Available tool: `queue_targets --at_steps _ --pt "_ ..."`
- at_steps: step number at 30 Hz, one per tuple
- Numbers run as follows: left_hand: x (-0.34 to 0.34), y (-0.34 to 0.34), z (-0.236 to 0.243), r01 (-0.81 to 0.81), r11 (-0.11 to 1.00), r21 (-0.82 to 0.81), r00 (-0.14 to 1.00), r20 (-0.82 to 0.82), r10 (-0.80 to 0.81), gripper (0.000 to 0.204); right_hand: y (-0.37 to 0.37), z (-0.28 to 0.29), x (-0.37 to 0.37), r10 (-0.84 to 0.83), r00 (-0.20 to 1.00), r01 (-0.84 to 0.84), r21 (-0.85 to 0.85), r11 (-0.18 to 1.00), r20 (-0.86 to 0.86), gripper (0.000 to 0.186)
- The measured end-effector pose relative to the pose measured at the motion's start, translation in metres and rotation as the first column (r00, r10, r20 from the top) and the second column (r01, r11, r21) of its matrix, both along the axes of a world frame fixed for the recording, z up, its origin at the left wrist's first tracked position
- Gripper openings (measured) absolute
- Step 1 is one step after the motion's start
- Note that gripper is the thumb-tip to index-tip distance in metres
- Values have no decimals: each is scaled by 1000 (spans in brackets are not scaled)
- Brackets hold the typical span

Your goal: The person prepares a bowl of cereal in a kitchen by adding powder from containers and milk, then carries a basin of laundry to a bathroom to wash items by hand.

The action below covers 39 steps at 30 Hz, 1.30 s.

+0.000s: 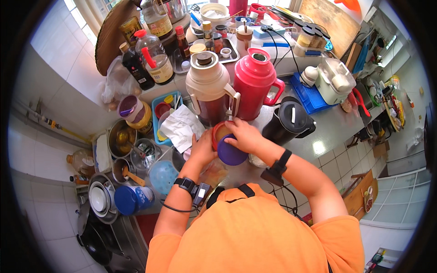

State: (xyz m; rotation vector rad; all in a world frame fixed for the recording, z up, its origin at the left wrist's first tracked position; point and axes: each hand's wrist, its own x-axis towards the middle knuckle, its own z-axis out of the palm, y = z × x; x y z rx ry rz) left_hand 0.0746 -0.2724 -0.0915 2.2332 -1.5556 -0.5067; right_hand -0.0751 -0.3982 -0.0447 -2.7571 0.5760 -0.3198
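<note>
My left hand (pixel 201 149) is closed around the left side of a round red-rimmed container (pixel 217 132), low on the counter in front of the two thermos flasks. A round purple lid (pixel 233 154) overlaps the container's near right side, tilted toward me. My right hand (pixel 246 136) curls over from the right, its thumb on the purple lid and its fingers by the container's far rim. Whether the lid still touches the container I cannot tell. Just beyond stand a beige-and-brown thermos flask (pixel 207 86) and a red thermos flask (pixel 255 77).
A black lidded jug (pixel 289 120) stands to the right. Left of my hands are a white cloth (pixel 182 126), a light-blue basket (pixel 160 101), several metal pots and a blue tub (pixel 129 200). Sauce bottles (pixel 136 68) and a large oil bottle (pixel 154 59) stand at the back left.
</note>
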Motion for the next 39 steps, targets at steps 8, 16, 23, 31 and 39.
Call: queue_targets --at_steps 8,16,23,31,39 --pt "-4 2 8 -17 1000 -23 997 -70 16 100 -10 -22 6 -297 954 297 -4 955 45 35" --pt "-3 2 13 -2 1000 20 996 -92 4 102 -9 -49 33 -377 888 420 -128 899 263 28" --pt "-1 4 9 -13 1000 3 996 -92 13 102 -2 -19 17 -102 973 106 -9 994 209 68" --pt "0 5 5 -14 1000 5 997 -79 15 102 0 13 17 216 976 -218 -55 974 -38 93" --pt "-2 4 8 -41 998 -42 995 -95 37 104 5 3 15 70 993 -70 -5 998 -98 90"
